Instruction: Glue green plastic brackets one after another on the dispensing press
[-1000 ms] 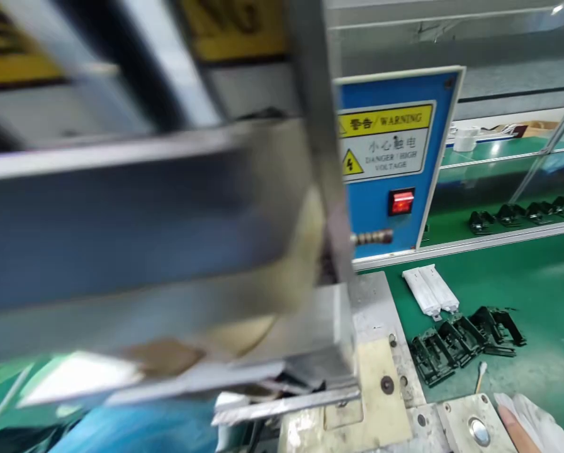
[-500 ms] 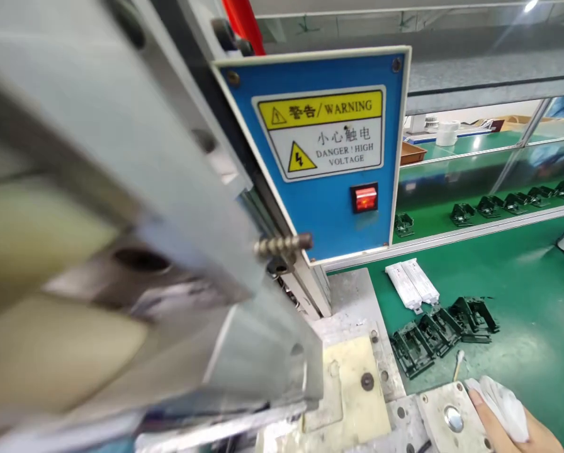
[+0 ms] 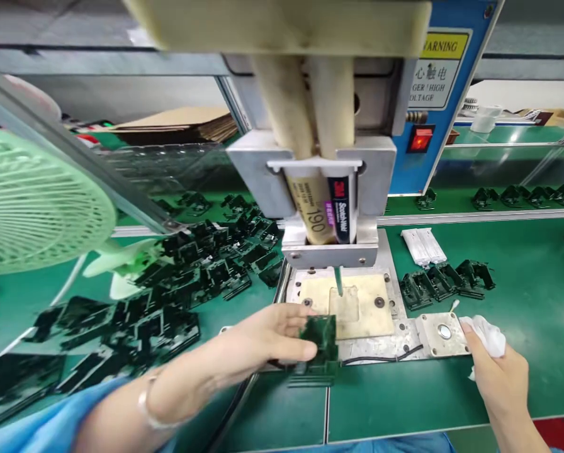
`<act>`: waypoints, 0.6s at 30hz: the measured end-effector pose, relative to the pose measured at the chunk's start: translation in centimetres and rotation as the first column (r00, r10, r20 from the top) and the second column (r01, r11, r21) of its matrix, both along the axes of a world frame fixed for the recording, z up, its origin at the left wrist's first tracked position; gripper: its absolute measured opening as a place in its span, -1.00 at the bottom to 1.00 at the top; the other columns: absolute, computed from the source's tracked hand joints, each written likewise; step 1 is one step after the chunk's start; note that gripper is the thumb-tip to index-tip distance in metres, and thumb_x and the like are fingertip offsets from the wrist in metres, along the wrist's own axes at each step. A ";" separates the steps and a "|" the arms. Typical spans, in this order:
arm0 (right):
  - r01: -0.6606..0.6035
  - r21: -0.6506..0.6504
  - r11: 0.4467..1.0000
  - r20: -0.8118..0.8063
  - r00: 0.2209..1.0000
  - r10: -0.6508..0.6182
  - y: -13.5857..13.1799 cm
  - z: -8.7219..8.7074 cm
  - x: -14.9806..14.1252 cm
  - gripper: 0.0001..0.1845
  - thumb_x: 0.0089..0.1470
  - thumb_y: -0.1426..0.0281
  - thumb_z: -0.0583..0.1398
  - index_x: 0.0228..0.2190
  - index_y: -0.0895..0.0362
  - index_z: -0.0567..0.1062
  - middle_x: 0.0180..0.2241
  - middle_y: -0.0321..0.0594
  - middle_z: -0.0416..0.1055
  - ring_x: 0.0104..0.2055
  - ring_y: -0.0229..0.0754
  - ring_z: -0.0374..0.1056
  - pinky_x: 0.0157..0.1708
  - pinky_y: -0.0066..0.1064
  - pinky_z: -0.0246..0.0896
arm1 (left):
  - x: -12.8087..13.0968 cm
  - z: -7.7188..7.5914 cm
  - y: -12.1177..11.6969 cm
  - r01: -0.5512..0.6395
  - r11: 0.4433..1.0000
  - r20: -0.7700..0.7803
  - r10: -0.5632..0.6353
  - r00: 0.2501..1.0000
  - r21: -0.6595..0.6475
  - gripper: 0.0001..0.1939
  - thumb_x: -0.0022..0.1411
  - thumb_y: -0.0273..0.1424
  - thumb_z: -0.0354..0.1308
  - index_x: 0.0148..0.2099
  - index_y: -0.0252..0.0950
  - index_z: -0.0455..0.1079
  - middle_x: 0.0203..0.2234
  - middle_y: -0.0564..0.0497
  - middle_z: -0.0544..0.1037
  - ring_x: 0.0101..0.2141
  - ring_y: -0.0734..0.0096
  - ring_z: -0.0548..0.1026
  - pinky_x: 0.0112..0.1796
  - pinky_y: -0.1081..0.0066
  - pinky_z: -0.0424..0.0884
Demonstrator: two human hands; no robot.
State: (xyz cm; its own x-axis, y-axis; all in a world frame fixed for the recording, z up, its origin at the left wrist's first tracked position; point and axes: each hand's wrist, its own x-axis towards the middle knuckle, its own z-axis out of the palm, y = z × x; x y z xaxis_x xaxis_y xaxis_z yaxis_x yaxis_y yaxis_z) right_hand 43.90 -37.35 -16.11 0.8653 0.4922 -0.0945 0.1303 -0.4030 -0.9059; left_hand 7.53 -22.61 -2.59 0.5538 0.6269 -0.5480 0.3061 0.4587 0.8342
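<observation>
My left hand (image 3: 263, 340) holds a black plastic part (image 3: 322, 343) just in front of the beige fixture plate (image 3: 357, 308) of a glue dispensing machine. Above the plate hangs the adhesive cartridge (image 3: 324, 207) with its thin nozzle (image 3: 338, 281) pointing down at the plate's recess. My right hand (image 3: 492, 371) grips a crumpled white cloth (image 3: 487, 336) and rests beside the round metal button (image 3: 445, 331) on the machine base.
A heap of black plastic parts (image 3: 178, 283) lies at the left, a short row of them (image 3: 445, 280) at the right with white packets (image 3: 423, 245). A green fan (image 3: 31, 201) stands far left. The blue high-voltage panel (image 3: 435, 94) rises behind.
The view has swung left and down from the blue panel to the machine's front. My left hand with a black part has come into view; my right hand stays by the button.
</observation>
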 end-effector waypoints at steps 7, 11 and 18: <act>0.018 0.055 0.998 -0.032 0.999 -0.017 0.3 0.3 0.0 -0.38 -0.28 -0.02 0.43 -0.32 0.24 0.65 -0.21 0.08 0.61 -0.08 0.25 0.51 -0.14 -0.16 0.40 | 4.9 -1.8 2.3 0.065 0.933 0.016 -0.075 0.997 0.354 -0.36 -0.10 -0.21 0.51 -0.02 -0.33 0.37 -0.28 -0.05 0.53 -0.23 0.27 0.54 -0.14 0.23 0.51; 0.021 0.061 0.998 -0.045 0.999 -0.018 0.6 0.3 0.0 -0.36 -0.29 -0.04 0.42 -0.31 0.24 0.65 -0.21 0.09 0.61 -0.04 0.27 0.50 -0.07 -0.11 0.38 | 5.1 -3.0 3.0 0.051 0.874 -0.019 -0.047 0.999 0.483 -0.24 -0.07 -0.18 0.50 0.10 -0.26 0.26 -0.31 0.03 0.46 -0.26 0.27 0.50 -0.10 0.18 0.49; -0.001 -0.035 0.999 -0.032 0.999 0.000 0.6 1.5 0.3 -0.38 -0.23 -0.09 0.40 -0.37 0.22 0.63 -0.33 0.00 0.60 -0.19 0.19 0.51 -0.25 -0.18 0.40 | -0.7 -1.2 1.7 0.243 0.540 -0.384 0.163 0.909 0.806 -0.07 0.02 0.15 0.32 0.33 -0.23 0.30 0.28 -0.26 0.30 0.29 -0.29 0.21 0.25 -0.14 0.25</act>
